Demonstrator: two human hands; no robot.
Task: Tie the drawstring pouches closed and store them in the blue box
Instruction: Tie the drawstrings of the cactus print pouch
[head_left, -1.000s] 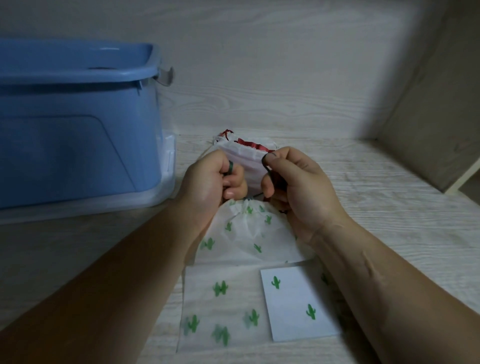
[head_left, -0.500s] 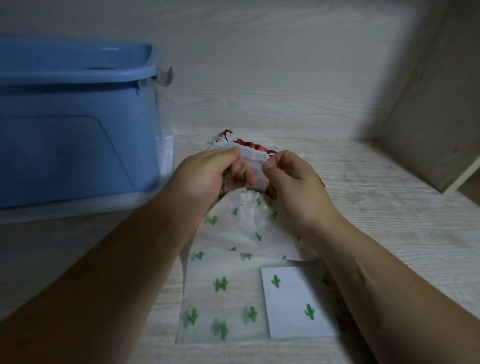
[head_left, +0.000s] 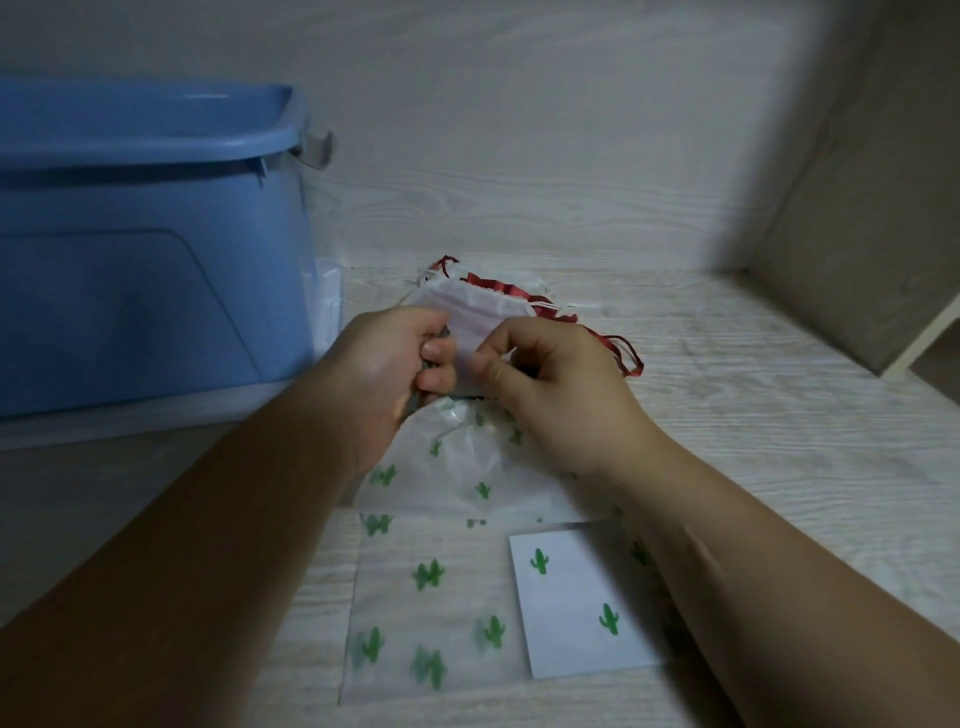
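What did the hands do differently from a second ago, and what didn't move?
The left hand and right hand edged slightly toward the blue box. The right forefinger, raised before, now curls down in a pinch. Both keep gripping the string at the neck of the cactus pouch, still gathered. The box, the red-ribbon pouch and the card stayed put.

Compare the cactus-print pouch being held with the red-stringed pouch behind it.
The cactus-print pouch bears green cacti; the red-stringed pouch looks plain white. The left hand and right hand grip the cactus-print pouch's gathered neck; the red-stringed pouch lies beyond them. Both are pale drawstring pouches, outside the blue box.
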